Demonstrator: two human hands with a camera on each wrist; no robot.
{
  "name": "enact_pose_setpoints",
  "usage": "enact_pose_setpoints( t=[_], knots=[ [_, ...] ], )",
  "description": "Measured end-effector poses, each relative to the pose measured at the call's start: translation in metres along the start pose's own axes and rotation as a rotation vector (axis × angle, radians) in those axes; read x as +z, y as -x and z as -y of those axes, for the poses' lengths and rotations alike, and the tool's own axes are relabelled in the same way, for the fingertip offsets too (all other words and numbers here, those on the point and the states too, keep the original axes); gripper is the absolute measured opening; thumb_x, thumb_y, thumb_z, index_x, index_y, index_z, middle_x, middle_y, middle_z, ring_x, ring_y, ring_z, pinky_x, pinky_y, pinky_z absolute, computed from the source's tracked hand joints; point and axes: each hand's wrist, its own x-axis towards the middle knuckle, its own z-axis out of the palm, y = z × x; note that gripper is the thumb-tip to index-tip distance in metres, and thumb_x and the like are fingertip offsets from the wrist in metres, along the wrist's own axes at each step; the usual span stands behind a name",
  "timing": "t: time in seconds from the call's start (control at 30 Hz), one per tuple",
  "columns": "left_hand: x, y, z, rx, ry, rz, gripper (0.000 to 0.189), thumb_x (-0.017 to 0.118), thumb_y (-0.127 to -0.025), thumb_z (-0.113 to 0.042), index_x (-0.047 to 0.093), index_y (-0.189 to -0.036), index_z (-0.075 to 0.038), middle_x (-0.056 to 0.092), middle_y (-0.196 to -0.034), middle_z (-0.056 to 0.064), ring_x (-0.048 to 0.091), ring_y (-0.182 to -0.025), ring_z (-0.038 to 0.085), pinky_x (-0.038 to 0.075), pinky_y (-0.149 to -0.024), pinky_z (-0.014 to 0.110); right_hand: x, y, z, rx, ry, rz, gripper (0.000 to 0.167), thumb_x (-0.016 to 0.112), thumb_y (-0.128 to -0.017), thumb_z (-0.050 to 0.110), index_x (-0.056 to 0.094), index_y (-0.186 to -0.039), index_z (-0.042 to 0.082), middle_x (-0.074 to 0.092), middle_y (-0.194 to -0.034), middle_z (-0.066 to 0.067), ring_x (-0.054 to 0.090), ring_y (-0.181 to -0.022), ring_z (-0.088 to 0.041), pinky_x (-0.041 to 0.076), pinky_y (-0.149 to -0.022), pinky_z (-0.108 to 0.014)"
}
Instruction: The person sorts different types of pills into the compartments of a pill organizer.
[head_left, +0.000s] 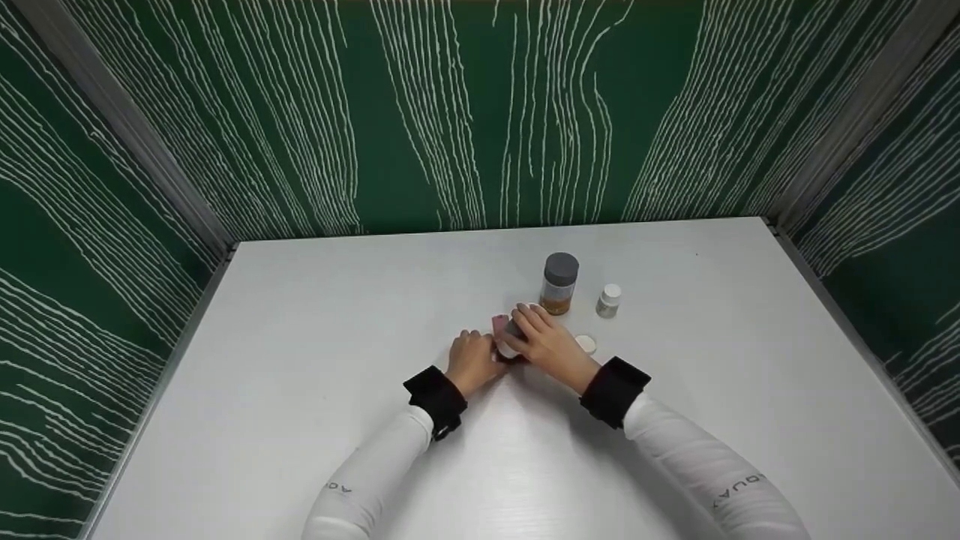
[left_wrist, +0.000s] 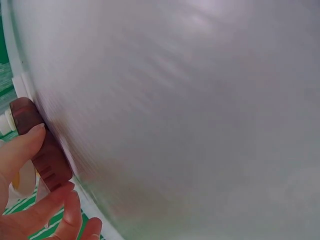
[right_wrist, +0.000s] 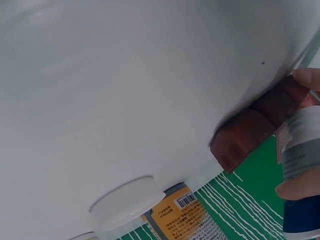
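Note:
My left hand pinches a dark red-brown segmented case, thumb on one side and fingertips at its end; it lies against the table. A pink flap stands up beside it in the head view. My right hand grips a bottle with a white end, a grey label and a dark blue end. That bottle is tilted, its white end close to the case. In the head view my fingers hide most of both. The case's contents cannot be made out.
Just beyond my right hand stands a clear jar with a grey lid and orange-brown lower part. A small white-capped bottle is to its right. Beside my right hand lies a round white cap. Green patterned walls border the white table.

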Motion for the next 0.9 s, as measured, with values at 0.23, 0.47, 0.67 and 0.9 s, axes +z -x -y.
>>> enact_pose_setpoints(
  t=[0.23,0.47,0.67,0.9],
  knots=[
    [-0.0001,-0.0006,-0.0004,-0.002,-0.002,0.003,0.034,0.072,-0.064,-0.034,0.064,-0.077,-0.004,0.060,-0.073,0.012,0.053,-0.069,0.027,0.042,-0.062,0.036,0.0002,-0.0005,-0.0006,-0.024,0.037,0.017,0.036,0.070,-0.067,0.024,0.064,-0.101,0.014,0.052,-0.109,-0.019,0.049,-0.106,-0.032,0.038,-0.090,-0.040],
    [0.0003,-0.0011,-0.0003,-0.009,-0.002,0.012,0.032,0.072,-0.065,-0.034,0.064,-0.076,-0.005,0.060,-0.073,0.012,0.053,-0.069,0.027,0.041,-0.062,0.036,0.0003,0.0003,-0.0012,-0.033,0.043,0.007,0.035,0.068,-0.068,0.023,0.064,-0.102,0.014,0.052,-0.108,-0.018,0.049,-0.106,-0.032,0.037,-0.092,-0.039],
    [-0.0001,-0.0010,-0.0006,0.000,-0.020,0.009,0.035,0.072,-0.065,-0.036,0.064,-0.075,-0.004,0.060,-0.072,0.012,0.053,-0.069,0.028,0.042,-0.062,0.036,0.0004,0.0018,-0.0012,-0.016,0.029,-0.030,0.028,0.063,-0.070,0.010,0.064,-0.098,0.014,0.052,-0.107,-0.020,0.050,-0.104,-0.033,0.039,-0.089,-0.040],
    [0.0006,-0.0012,0.0003,-0.005,-0.019,0.014,0.039,0.074,-0.064,-0.037,0.064,-0.080,-0.003,0.060,-0.074,0.012,0.053,-0.070,0.028,0.042,-0.064,0.036,0.0042,0.0039,0.0001,0.052,-0.041,-0.065,0.030,0.066,-0.069,0.011,0.065,-0.099,0.014,0.052,-0.106,-0.020,0.051,-0.101,-0.033,0.040,-0.089,-0.041]
  ],
)
